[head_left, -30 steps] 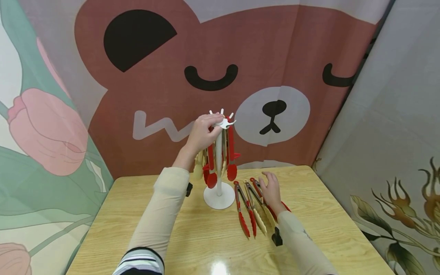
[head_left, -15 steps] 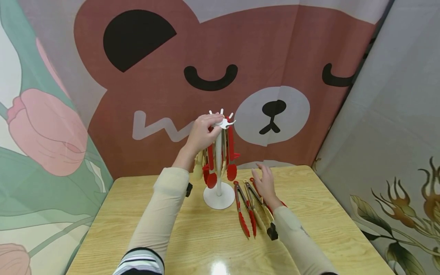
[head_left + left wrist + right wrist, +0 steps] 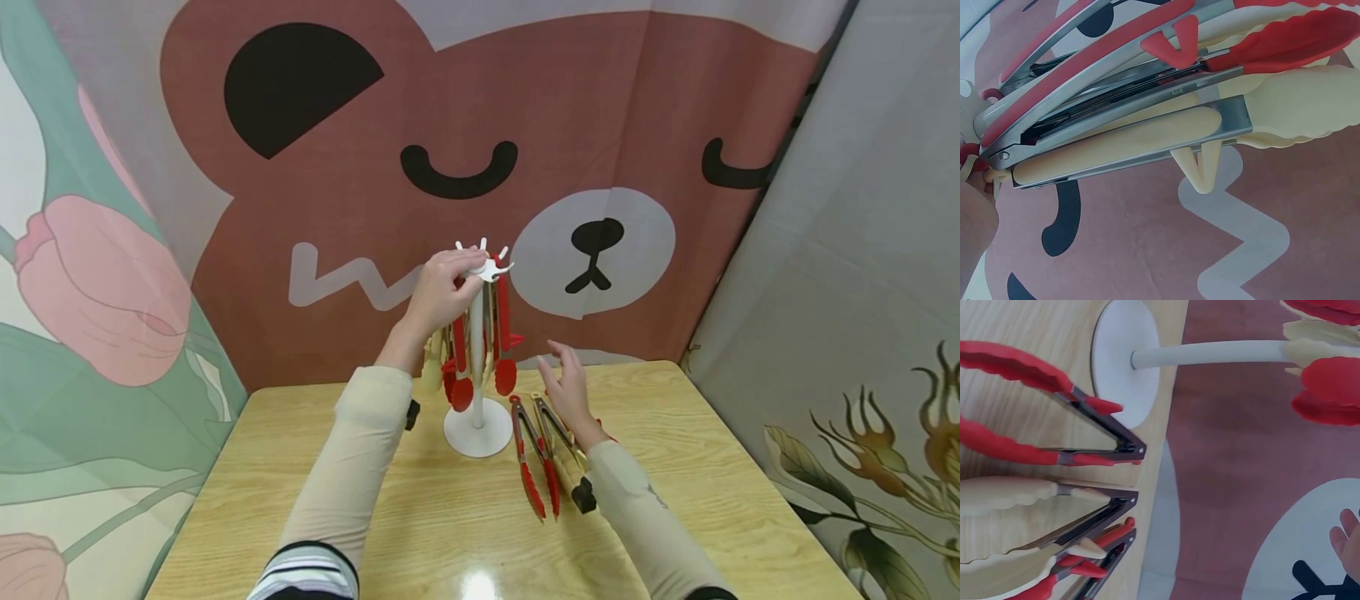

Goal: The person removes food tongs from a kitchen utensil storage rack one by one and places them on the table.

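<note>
My left hand [image 3: 442, 287] grips the top of a white hanging stand [image 3: 477, 367], beside its curved hooks. Red tongs [image 3: 504, 333] and cream tongs [image 3: 1129, 134] hang from the hooks, heads down. Part of the stand's top is hidden by the fingers. My right hand [image 3: 567, 396] is raised to the right of the stand, holding nothing, its fingers apart. Below it on the table lie spread red tongs [image 3: 1016, 365], cream tongs [image 3: 1010, 495] and a further red pair [image 3: 1088, 570], which the right forearm mostly covers in the head view.
The stand's round white base [image 3: 495, 437] rests on a wooden table [image 3: 300, 500] near its back edge. Behind hangs a curtain [image 3: 337, 225] with a bear print. A grey flowered curtain [image 3: 847, 275] borders the right side.
My right hand has risen from over the tongs on the table and moved left towards the stand, its fingers straightening. The left hand and the stand have stayed put.
</note>
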Action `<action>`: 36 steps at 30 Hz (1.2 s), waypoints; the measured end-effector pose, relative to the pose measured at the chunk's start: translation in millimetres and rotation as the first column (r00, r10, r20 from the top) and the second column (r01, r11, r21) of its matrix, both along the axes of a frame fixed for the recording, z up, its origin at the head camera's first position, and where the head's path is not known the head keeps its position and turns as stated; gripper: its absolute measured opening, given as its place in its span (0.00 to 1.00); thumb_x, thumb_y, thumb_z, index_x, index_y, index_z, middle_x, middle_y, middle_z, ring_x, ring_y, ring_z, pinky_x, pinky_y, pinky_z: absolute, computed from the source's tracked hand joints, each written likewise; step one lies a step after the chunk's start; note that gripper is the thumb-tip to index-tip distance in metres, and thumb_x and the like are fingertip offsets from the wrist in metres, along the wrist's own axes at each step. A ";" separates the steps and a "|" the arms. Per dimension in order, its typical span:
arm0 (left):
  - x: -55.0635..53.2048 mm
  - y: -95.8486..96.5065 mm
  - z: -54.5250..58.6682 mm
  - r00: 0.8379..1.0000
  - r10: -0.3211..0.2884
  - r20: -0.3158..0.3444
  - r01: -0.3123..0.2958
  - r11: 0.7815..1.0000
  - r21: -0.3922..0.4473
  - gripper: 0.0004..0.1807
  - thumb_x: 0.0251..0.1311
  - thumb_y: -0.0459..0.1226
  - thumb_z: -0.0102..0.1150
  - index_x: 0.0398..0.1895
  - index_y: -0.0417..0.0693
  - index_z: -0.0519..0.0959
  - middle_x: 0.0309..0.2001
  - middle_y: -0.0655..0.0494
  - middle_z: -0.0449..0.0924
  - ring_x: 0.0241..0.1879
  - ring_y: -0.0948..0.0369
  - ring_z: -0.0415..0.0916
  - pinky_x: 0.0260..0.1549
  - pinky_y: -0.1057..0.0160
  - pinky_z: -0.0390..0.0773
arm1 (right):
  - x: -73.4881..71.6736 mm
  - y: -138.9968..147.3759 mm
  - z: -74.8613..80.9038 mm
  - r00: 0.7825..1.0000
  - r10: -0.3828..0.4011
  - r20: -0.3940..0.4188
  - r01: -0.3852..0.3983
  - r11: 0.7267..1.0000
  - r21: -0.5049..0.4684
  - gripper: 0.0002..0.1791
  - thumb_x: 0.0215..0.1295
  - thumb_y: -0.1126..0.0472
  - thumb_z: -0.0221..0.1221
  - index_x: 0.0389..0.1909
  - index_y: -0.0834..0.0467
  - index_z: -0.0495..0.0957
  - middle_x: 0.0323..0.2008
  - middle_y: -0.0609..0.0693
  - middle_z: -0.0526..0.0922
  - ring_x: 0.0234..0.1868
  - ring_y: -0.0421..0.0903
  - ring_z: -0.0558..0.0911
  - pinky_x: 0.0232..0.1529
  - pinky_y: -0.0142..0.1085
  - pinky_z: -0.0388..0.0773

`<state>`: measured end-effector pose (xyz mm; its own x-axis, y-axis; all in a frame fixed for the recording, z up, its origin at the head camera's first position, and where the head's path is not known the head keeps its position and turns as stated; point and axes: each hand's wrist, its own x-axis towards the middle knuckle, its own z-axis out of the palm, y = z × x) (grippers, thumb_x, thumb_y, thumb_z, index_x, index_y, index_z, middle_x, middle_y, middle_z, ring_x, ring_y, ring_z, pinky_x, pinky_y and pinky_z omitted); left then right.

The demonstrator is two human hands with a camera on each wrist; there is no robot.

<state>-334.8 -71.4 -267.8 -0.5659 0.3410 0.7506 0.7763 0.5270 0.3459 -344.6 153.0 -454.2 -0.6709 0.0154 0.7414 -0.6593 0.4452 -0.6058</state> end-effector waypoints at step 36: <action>2.0 0.1 0.0 1.000 0.010 0.011 -0.010 1.000 -0.009 0.17 0.56 0.34 0.47 0.48 0.39 0.77 0.50 0.50 0.76 0.55 0.58 0.67 0.56 0.60 0.61 | -0.6 -38.2 36.5 0.961 0.170 0.219 -0.187 0.981 0.055 0.36 0.58 0.58 0.58 0.65 0.62 0.53 0.59 0.63 0.61 0.51 0.54 0.69 0.49 0.48 0.68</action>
<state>-332.8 -71.2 -267.8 -0.5773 0.3421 0.7414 0.7673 0.5380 0.3492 -345.2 114.8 -417.7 -0.7996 -0.1690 0.5763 -0.5922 0.3814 -0.7098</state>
